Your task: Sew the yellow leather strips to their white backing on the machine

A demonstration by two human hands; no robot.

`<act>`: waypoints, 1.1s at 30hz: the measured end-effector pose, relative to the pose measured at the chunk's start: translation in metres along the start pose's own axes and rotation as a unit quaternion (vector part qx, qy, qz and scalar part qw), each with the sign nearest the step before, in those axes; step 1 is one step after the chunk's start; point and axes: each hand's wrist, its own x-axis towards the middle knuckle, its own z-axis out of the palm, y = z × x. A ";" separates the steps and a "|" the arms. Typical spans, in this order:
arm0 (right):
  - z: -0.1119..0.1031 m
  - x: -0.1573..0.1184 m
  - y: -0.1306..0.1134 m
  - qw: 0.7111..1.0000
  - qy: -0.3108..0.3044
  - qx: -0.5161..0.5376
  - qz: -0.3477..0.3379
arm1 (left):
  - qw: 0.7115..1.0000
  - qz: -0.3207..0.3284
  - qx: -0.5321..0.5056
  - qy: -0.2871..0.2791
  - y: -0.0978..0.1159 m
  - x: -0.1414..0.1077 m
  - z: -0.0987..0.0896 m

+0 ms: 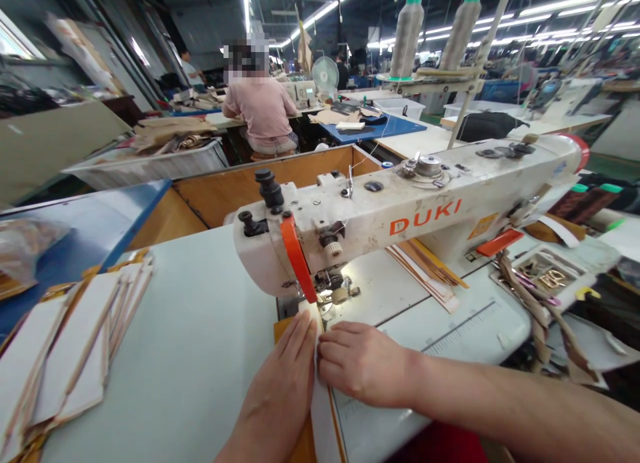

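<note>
A long white strip with a mustard-brown edge (pixel 325 426) runs lengthwise under the needle area of a white sewing machine (pixel 360 216). My left hand (pixel 285 376) lies flat along the strip's left side, fingers stretched together and pointing at the presser foot (pixel 327 303). On the opposite edge, the curled fingers of my right hand (pixel 365 363) pinch the strip just in front of the foot. Mustard-brown material (pixel 283 327) shows beneath and left of my left fingers. The machine's lamp lights the stitching spot, and the needle tip cannot be made out.
Stacked white strips (pixel 80 343) lie at the table's left. More strips (pixel 425 269) rest behind the machine arm. A tray of metal buckles (pixel 547 273) sits at right. Two thread cones (pixel 407 39) stand above. A seated person (pixel 260 113) works ahead.
</note>
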 end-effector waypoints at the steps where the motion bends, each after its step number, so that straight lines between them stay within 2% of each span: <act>1: 0.001 0.000 0.002 1.000 0.002 -0.002 0.002 | 1.000 -0.001 0.004 0.007 0.000 0.002 0.001; 8: 0.002 0.002 0.010 1.000 0.005 0.007 0.009 | 0.999 -0.038 -0.033 0.005 -0.002 0.006 0.005; 16: 0.000 0.004 0.015 1.000 0.010 0.013 0.016 | 0.998 -0.039 -0.041 0.021 -0.006 0.018 0.000; 33: 0.003 0.004 0.017 1.000 -0.004 0.018 0.022 | 0.994 -0.059 -0.086 -0.011 -0.008 0.010 0.009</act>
